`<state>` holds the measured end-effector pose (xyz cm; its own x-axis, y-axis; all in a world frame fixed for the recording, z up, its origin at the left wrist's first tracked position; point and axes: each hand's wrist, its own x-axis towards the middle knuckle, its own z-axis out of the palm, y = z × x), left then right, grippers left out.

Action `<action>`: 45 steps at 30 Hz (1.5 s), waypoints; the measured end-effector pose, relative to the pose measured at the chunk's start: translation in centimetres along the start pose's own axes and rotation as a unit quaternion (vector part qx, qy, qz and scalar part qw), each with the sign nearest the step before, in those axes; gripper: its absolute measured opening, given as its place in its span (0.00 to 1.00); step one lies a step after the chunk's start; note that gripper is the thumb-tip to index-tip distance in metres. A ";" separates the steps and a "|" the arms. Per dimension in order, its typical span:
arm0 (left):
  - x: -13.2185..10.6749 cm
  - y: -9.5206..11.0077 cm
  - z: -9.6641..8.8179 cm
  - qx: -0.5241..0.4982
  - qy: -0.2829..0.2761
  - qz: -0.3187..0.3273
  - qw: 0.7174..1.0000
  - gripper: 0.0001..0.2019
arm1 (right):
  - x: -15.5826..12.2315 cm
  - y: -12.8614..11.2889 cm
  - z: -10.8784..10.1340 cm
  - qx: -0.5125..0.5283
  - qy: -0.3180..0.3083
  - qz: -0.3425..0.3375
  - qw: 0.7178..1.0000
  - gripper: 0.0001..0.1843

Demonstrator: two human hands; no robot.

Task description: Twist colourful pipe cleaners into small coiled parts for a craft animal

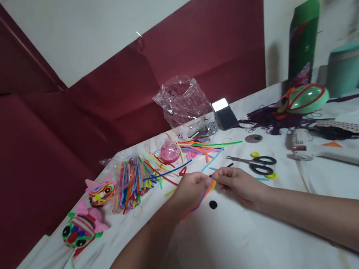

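Observation:
Purple and orange pipe cleaners (203,198) run between my two hands above the white table. My left hand (193,189) is closed on them, its fingers mostly hidden behind the hand. The fingertips of my right hand (233,181) pinch their upper end. Below the hands a small black disc (213,205) lies on the table. Just beyond my right hand rest black-handled scissors (256,163), blades pointing left, with yellow round pieces (271,176) beside them. A pile of many-coloured pipe cleaners (136,181) spreads to the left of my hands.
Two decorated fish-like crafts (83,229) sit at the left. Toward the back are a pink dome (170,152), a clear plastic bag (183,101) and a phone (225,114). At the right lie a glue gun (334,148), a green balloon craft (307,98) and a teal bin (349,67).

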<state>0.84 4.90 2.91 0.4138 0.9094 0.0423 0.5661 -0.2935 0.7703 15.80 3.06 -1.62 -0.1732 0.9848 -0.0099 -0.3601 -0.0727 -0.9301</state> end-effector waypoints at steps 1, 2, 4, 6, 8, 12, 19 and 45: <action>-0.8 0.1 0.7 -0.038 -0.004 -0.029 0.999 0.10 | -0.1 0.1 0.0 -0.003 -0.006 -0.001 1.000 0.13; -1.4 0.1 1.2 -0.068 0.009 -0.046 0.997 0.10 | -0.3 0.2 0.0 -0.008 -0.013 -0.001 1.000 0.13; -2.1 0.1 1.7 -0.105 0.018 -0.069 0.992 0.09 | -0.7 0.3 0.2 -0.024 -0.024 -0.002 0.999 0.14; -2.3 0.0 1.6 -0.119 0.011 -0.074 0.990 0.09 | -1.1 0.3 0.4 -0.043 -0.025 -0.007 0.999 0.15; -2.4 0.0 0.9 -0.098 -0.009 -0.065 0.993 0.09 | -1.4 0.2 0.7 -0.057 -0.015 -0.013 0.998 0.16; -1.7 0.4 -1.7 0.046 -0.051 0.000 0.998 0.08 | -1.2 0.1 0.8 -0.043 0.010 -0.018 0.999 0.17; 6.2 1.0 -5.9 0.340 0.034 0.158 0.926 0.09 | -0.6 -0.6 0.3 0.019 0.014 0.008 1.000 0.17; -4.2 0.0 1.6 -0.246 0.015 -0.059 0.967 0.10 | -3.1 -1.0 1.0 -0.341 -0.032 -0.262 0.903 0.13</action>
<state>0.23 0.61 1.75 0.3417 0.9384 -0.0512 0.1972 -0.0184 0.9802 15.80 -0.10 -0.33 -0.2040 0.8435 0.4970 0.2351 0.5350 -0.8115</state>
